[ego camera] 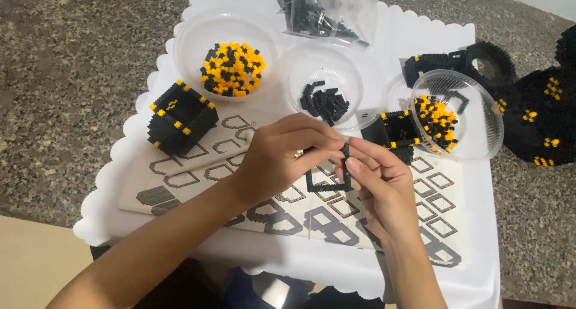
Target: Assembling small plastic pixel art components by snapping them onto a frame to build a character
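Tabletop (72,75) of speckled stone, white scalloped cloth (474,225) over it, printed instruction sheets (180,183) on top. Clear bowls (198,39) of black and yellow bricks beyond. My left hand (282,156) and right hand (378,183) pinch a thin black brick frame (327,180) between fingertips, above the sheets.

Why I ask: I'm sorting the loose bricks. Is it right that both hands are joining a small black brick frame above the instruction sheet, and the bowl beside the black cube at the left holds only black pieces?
Not quite. In the head view that bowl by the black cube holds mixed yellow and black pieces; the black-only pieces sit in the middle bowl. The rest stands: left hand and right hand pinch the black frame above the instruction sheet.
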